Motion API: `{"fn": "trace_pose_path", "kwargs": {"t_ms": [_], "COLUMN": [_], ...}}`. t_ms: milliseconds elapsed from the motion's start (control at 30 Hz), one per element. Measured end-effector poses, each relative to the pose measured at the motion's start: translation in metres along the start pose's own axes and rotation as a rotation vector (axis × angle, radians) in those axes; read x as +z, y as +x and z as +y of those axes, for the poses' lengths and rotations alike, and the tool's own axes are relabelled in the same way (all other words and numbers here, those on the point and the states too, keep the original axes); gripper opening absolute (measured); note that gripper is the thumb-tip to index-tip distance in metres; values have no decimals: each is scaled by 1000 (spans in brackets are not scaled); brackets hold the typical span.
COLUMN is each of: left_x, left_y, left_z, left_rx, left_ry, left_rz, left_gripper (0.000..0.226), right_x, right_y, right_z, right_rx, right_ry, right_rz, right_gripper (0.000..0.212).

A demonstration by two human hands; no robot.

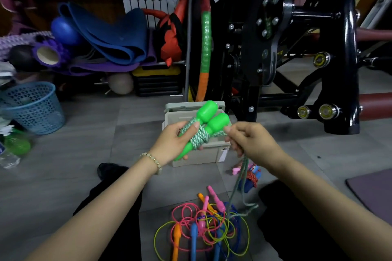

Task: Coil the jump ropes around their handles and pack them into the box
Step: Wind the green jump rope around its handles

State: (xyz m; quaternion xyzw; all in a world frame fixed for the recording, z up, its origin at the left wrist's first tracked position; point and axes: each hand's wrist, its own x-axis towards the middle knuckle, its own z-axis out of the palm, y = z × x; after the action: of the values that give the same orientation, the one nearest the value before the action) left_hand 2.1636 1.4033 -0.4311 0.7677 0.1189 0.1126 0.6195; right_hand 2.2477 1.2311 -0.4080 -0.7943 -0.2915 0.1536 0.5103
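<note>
Bright green handles [209,116], green-white flecked rope [199,136], beige box [203,154], blue mesh basket [34,106]

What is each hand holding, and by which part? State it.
The left hand grips the two green handles around their rope-wrapped middle; the right hand pinches the green-and-white rope just beside the handles.

1. Blue mesh basket [34,108]: left, upright on grey tile floor [74,154].
2. Clear plastic bottle [8,157]: left edge, nearer than basket, just beside a green obj [18,144].
3. Blue mats [110,36]: far left, folded in a heap. Blue ball [63,30], purple foam roller [49,54] & black ball [21,55] to their left.
4. Beige ball [121,82] & black toolbox w/ yellow lid [157,80]: far centre, side by side below the mats.
5. Green/orange hoop [205,44]: upright, far centre.
6. Black exercise machine [297,48]: far right.
7. Dark purple mat [373,190]: near right, flat on floor.
</note>
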Motion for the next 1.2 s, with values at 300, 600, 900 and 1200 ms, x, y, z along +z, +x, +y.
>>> {"fn": "trace_pose_path", "kwargs": {"t_ms": [300, 600, 900, 1200], "left_x": [5, 1, -15, -4], "left_y": [-2, 2, -4, -13], "left_z": [-2, -4, 19, 39], "left_rx": [-57, -4, 128, 210], "left_ry": [-365, 97, 650, 912], "left_rz": [223, -35, -301, -102], "left_gripper": [42, 12, 44, 40], "right_x": [9, -2, -8, -5], "right_y": [-7, -2, 0, -1], "right_z": [5, -30, -43, -46], "right_rx": [194, -229, -431, -452], "right_ry": [506, -253, -756, -663], "right_rz": [-116, -57, -107, -77], "right_gripper": [23, 24, 31, 27]}}
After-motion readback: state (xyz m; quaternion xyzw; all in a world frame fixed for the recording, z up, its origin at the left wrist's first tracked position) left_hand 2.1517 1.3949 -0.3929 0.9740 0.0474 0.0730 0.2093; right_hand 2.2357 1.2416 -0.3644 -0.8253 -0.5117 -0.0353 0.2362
